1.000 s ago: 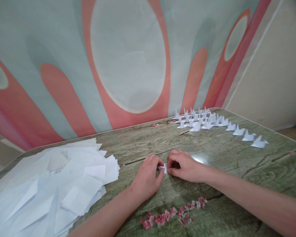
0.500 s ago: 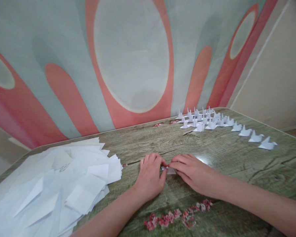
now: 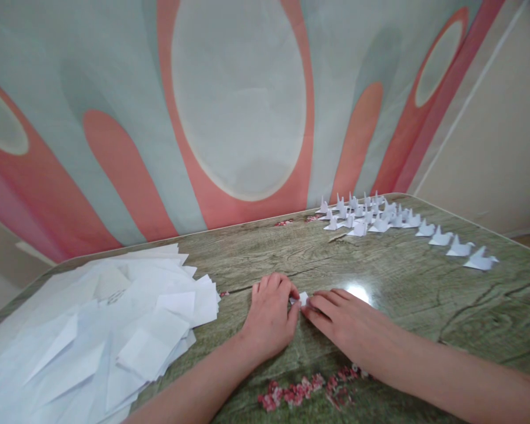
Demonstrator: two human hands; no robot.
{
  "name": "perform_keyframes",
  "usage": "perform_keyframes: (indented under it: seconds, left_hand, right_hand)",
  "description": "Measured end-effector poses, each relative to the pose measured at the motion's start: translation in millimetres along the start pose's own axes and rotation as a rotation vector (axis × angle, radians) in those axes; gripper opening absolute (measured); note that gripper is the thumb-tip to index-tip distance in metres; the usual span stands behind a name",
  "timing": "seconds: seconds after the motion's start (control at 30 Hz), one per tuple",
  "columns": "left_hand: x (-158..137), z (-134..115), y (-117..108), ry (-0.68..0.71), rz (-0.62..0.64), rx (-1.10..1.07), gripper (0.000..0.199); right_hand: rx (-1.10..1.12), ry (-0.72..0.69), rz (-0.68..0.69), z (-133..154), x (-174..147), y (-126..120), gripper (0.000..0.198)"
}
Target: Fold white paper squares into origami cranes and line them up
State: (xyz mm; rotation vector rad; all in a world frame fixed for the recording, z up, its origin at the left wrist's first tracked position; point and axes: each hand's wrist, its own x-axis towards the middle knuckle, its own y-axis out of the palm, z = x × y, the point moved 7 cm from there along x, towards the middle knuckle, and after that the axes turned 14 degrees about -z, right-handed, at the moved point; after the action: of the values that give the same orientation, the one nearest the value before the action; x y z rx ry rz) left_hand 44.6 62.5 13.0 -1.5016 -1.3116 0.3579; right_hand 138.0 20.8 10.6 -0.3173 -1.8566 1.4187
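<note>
A small folded piece of white paper (image 3: 304, 298) lies low over the table between my two hands, partly hidden by my fingers. My left hand (image 3: 271, 309) is closed on its left side, thumb and index finger pinching it. On the other side, my right hand (image 3: 342, 318) has its thumb and fingertips closed at the paper's right edge. Fold details are too small to make out.
On the left, a large spread of loose white paper sheets (image 3: 154, 347) covers the wood-patterned table (image 3: 247, 250). Several white paper cranes (image 3: 439, 237) stand in rows at the back right. Behind the table rises a patterned wall (image 3: 238, 106).
My right hand has shifted slightly down, its fingers now lower on the paper. More of the folded paper's top shows, and its lower flap no longer does. My left hand stays in place.
</note>
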Motion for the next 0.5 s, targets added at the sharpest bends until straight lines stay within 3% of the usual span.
perform_keyframes:
  seconds: [0.5]
  left_hand:
    - [0.0,4.4,-3.1,-0.006,-0.032,0.016,0.008]
  right_hand:
    - [-0.03,0.08,0.096,-9.4,-1.3,-6.0,0.028]
